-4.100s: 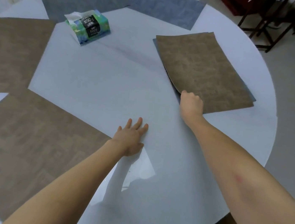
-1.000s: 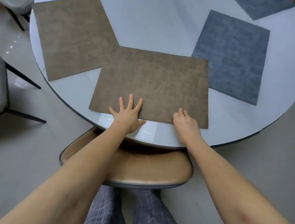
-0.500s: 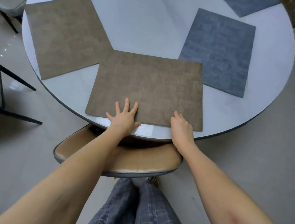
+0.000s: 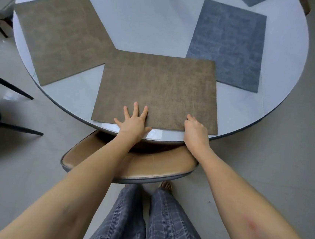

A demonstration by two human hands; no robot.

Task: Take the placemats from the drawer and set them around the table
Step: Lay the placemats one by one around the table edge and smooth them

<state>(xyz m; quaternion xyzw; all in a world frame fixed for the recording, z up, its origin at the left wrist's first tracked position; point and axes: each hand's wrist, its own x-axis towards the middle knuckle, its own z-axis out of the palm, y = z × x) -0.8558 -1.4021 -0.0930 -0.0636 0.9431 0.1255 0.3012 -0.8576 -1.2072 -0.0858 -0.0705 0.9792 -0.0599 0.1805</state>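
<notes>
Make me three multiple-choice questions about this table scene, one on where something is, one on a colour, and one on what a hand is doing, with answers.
1. Where does the nearest brown placemat lie?
A. At the table's near edge, above the tan chair seat
B. On the floor
C. On the tan chair seat

2. What colour is the placemat just right of it?
A. Red
B. Blue-grey
C. Green

3. How is the left hand placed?
A. Raised in the air
B. Clenched round a cup
C. Flat, fingers spread, on the mat's near edge

Answers:
1 A, since the mat lies flat at the near rim, with the seat tucked below it.
2 B, since that mat is plainly blue-grey beside the brown ones.
3 C, since its straight fingers rest on the mat, while the right hand touches the same edge with curled fingers.
</notes>
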